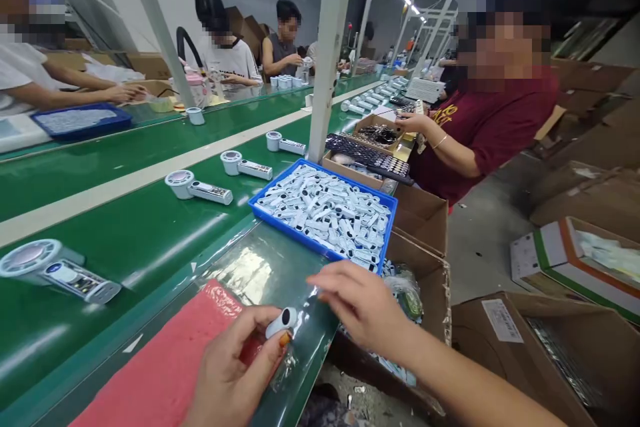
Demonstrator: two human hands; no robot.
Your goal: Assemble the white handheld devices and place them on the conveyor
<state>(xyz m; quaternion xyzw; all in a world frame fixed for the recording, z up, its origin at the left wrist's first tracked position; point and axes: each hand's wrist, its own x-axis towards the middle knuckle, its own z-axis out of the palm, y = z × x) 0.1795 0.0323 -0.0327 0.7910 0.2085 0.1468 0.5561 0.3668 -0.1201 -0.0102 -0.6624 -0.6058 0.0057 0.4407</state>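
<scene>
My left hand (235, 363) is closed round a small white plastic part (281, 321) with a dark round window at its end, held just above the edge of a pink mat (170, 360). My right hand (363, 303) hovers to the right of it, fingers bent and apart, nothing visible in them. It sits just below a blue tray (260, 212) heaped with several of the same white parts. A scrap of clear film (285, 367) lies under my left thumb.
White handheld fans (197, 187) (55, 270) (247, 165) (284, 143) ride a green conveyor belt (130, 227). A person in a dark red shirt (495, 127) works at right beside cardboard boxes (423, 213). Other people sit across the belt. More cartons (575, 260) stand on the floor.
</scene>
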